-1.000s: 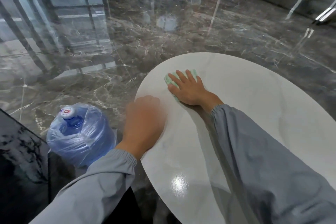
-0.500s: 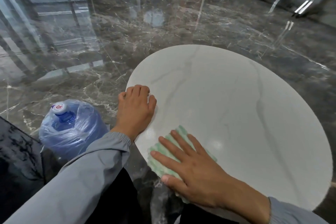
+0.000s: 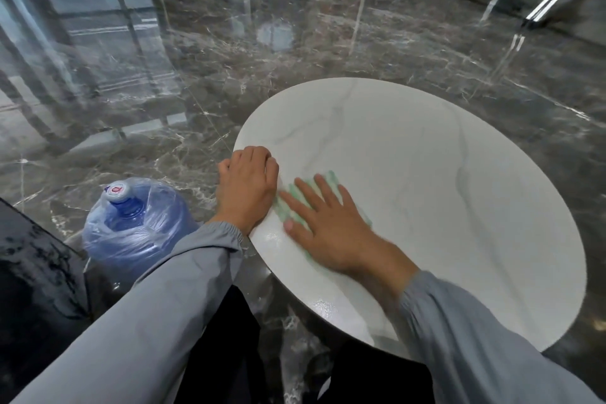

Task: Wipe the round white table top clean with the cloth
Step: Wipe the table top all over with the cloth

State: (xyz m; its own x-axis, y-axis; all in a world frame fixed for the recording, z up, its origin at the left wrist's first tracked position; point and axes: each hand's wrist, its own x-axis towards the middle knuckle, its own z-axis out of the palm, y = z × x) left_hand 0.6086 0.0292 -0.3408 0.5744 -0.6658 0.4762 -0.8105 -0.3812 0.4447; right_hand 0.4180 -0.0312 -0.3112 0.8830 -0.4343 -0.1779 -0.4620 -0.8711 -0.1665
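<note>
The round white table top [image 3: 426, 174] with faint grey veins fills the right half of the head view. A pale green cloth [image 3: 329, 179] lies flat on its left part, mostly covered by my right hand [image 3: 328, 223], which presses on it with fingers spread. Only the cloth's edges show around the fingers. My left hand [image 3: 247, 185] rests on the table's left rim with fingers curled over the edge, right beside the cloth. Both arms wear grey sleeves.
A large blue water jug [image 3: 131, 223] wrapped in clear plastic stands on the dark marble floor to the left of the table. A black surface [image 3: 29, 272] sits at the lower left. Glass panels rise at the far left, dark cabinets at the back.
My right hand swept the cloth from the far left of the table down to its near edge, then back up beside my left hand. My left hand stayed on the rim.
</note>
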